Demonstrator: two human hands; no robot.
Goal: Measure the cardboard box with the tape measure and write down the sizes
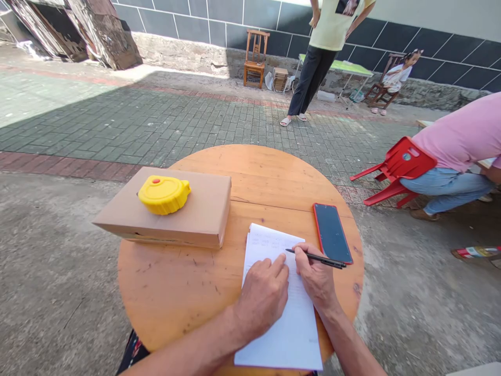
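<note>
White sheets of paper [279, 344] lie on the round wooden table, with small handwritten lines near the top. My right hand [316, 277] holds a black pen [323, 258] between thumb and fingers, its tip close to the writing at the upper right of the page. Resting on the paper, my left hand [266, 295] has its index finger stretched toward the pen tip; its other fingers are loosely bent and it grips nothing. To the right of the paper lies a dark-screened phone [332, 232] in a red case.
A closed cardboard box [195, 209] on the wooden table [188, 297] carries a yellow tape measure [163, 195]. Beyond stands a person [317, 62]. At right, someone in pink [462, 130] sits on a red plastic chair [405, 159]. A child [399, 75] sits near the wall.
</note>
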